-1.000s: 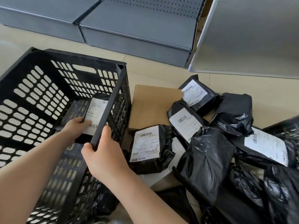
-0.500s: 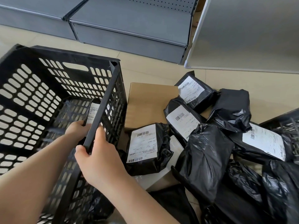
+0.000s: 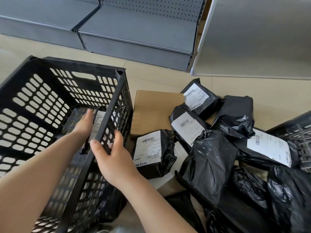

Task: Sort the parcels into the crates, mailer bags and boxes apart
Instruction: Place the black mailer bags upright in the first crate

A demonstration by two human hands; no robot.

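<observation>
A black slotted crate (image 3: 42, 105) stands on the floor at the left. Inside it lies a black mailer bag with a white label (image 3: 99, 119). My left hand (image 3: 84, 124) reaches into the crate and rests flat on that bag, fingers stretched out. My right hand (image 3: 111, 153) grips the crate's right rim, thumb inside and fingers outside. To the right of the crate is a pile of black mailer bags (image 3: 207, 163), several with white labels, such as the nearest one (image 3: 149, 148). A brown cardboard box (image 3: 154, 108) lies behind them, partly covered.
A second black crate (image 3: 299, 132) shows at the right edge. Grey metal shelving (image 3: 134, 36) and a leaning grey panel (image 3: 252, 39) stand at the back. A pale box (image 3: 180, 151) peeks out under the bags. Another black bag (image 3: 109, 204) lies by the crate's near corner.
My left hand has lowered the labelled bag deeper into the crate and flattened its fingers over it. My right hand has stayed on the crate's rim.
</observation>
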